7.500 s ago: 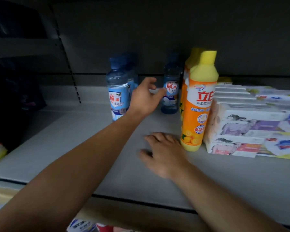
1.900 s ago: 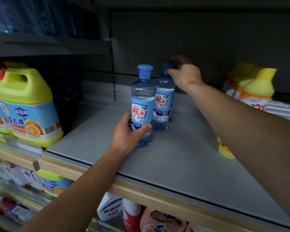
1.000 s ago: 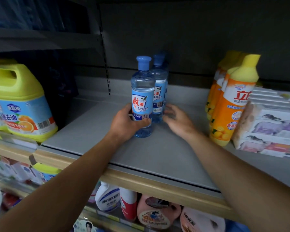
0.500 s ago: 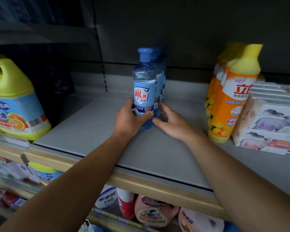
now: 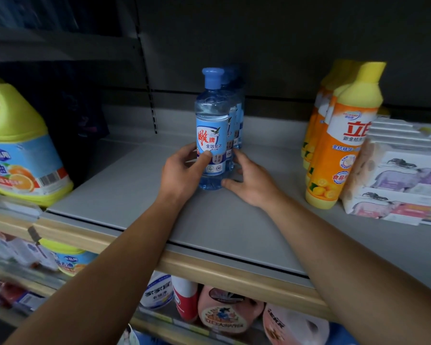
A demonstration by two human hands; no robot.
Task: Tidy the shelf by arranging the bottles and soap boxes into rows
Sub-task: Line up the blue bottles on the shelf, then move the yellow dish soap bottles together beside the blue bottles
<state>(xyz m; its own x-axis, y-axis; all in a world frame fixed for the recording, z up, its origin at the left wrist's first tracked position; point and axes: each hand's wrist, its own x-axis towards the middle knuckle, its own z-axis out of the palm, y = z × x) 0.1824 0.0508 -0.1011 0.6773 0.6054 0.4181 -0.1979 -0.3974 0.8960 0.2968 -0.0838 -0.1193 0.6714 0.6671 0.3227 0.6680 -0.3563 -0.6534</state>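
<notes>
left hand [image 5: 184, 170]: wrapped round lower half of the front blue bottle [image 5: 211, 130], thumb across the label, fingers behind on its left side
right hand [image 5: 251, 178]: fingers fairly straight, laid against the right side of the bottle row at base level, thumb tip touching the front bottle's foot; not curled round anything
front blue bottle: upright on the grey shelf [image 5: 135, 190], mid-depth, blue cap, blue/white label facing camera
rear blue bottles [image 5: 235, 113]: lined up straight behind the front one, mostly hidden by it; count unclear, caps and label edges peek out on its right
orange bottles [image 5: 343, 145]: yellow-capped, upright, in a front-to-back row well to the right of the blue row, bare shelf between
soap boxes [image 5: 406, 180]: stacked flat just right of the orange bottles, touching or nearly touching the front one
yellow jug [image 5: 18, 145]: on the neighbouring shelf section at left, well apart from the blue row
lower shelf [image 5: 209, 310]: mixed containers under the wooden front edge, partly hidden by both forearms
</notes>
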